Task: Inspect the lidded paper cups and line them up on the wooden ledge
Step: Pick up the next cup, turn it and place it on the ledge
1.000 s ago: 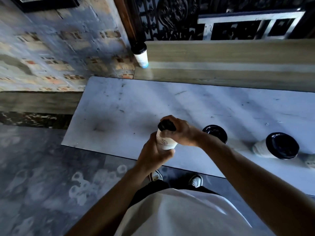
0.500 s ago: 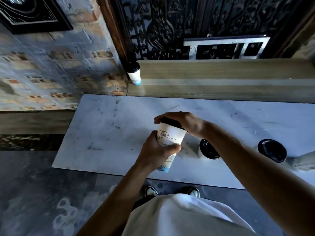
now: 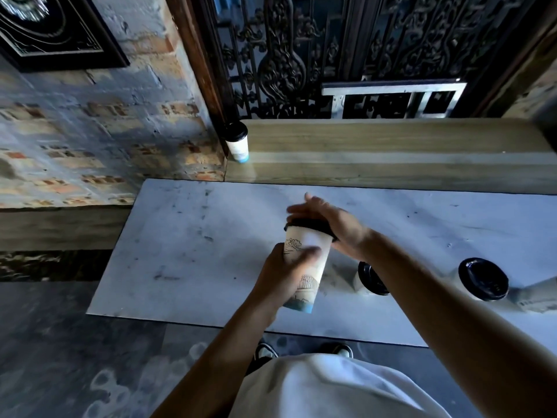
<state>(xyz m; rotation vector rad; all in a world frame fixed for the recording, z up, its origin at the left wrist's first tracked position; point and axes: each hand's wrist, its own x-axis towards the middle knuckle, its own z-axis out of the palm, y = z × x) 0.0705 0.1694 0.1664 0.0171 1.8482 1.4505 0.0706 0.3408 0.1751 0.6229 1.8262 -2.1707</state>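
My left hand (image 3: 281, 274) is wrapped round the body of the cup in hand (image 3: 304, 267), fingers curled across its printed side, holding it tilted w/ the base toward me, above the near part of the marble slab (image 3: 193, 242). My right hand (image 3: 334, 226) lies flat over the black lid (image 3: 310, 226), fingers straight and spread, palm on top, not pinching. Some motion blur on the fingers, so I can't tell how hard it's pressing.

Step, as I read it: inspection of this cup, checking the lid is seated. Placement not yet done.

Next move, my guess: right hand comes off, left carries the cup fwd & up-left to the wooden ledge (image 3: 391, 152), sets it upright just beside the cup on the ledge (image 3: 238, 143), which stands at the far-left end by the dark door post. Needs the cup brought back to vertical before touchdown, and enough gap not to knock its neighbour.

Outward from the hands: two more lidded cups wait on the slab to my right, the near cup (image 3: 372, 279) close by my right forearm and partly hidden by it, and the far cup (image 3: 482, 279) further right. Both well apart from the ledge, so roughly one of four is lined up.
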